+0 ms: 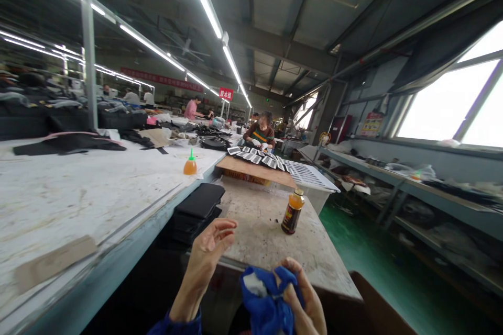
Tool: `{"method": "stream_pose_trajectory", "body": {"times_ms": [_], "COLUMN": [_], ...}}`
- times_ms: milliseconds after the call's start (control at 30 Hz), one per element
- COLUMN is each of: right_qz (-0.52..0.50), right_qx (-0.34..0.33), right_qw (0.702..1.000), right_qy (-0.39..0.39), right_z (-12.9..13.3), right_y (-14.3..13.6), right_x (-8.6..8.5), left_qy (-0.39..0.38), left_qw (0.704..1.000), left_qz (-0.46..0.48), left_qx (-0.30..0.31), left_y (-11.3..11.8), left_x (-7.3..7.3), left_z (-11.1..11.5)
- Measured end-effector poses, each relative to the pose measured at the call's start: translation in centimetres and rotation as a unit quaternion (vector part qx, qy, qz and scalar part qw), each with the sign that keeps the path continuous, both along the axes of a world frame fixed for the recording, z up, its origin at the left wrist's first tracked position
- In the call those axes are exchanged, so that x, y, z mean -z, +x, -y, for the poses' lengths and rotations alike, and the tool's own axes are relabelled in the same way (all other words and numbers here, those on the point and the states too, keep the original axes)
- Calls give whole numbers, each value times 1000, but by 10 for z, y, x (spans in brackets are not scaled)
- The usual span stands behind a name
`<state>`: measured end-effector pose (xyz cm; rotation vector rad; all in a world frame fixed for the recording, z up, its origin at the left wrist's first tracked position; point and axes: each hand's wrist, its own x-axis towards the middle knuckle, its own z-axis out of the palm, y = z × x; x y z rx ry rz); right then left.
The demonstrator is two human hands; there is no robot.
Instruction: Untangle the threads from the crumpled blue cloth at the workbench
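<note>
My left hand (214, 241) is raised over the near edge of the small worktable (251, 220), its fingers apart and curved, holding nothing. Lower right of it, my right hand (304, 293) grips a crumpled blue cloth (263, 298) with a whitish patch, in front of the table's edge. Beyond my right hand a bottle of orange liquid with a dark label (293, 212) stands upright on the worktable. A stack of black flat pieces (200, 207) lies just behind my left hand.
A long white table (98, 183) on the left bears a green-tipped glue bottle (190, 165) and a brown strip (55, 264). Ahead, a brown board (255, 170) and black-and-white pieces (255, 157) lie before a seated person (261, 133). Shelving (412, 188) lines the right wall.
</note>
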<state>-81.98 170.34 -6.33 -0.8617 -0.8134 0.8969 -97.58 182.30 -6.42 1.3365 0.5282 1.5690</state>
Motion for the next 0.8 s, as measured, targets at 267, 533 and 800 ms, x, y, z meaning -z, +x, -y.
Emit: {"method": "stream_pose_trajectory", "body": {"times_ms": [267, 533, 800], "right_qz": [37, 96, 126], "right_qx": [34, 90, 75], "right_qw": [999, 991, 989], "right_qy": [3, 18, 23], "right_z": [-10, -8, -13], "right_y": [3, 8, -4], "right_x": [1, -2, 1], "left_qy": [51, 96, 6], "left_qw": [973, 967, 980], "left_qz": [-114, -135, -123], "left_qx": [193, 194, 157], "left_y": [23, 32, 34], "left_x": [-16, -26, -15], "left_z": [33, 43, 33]}}
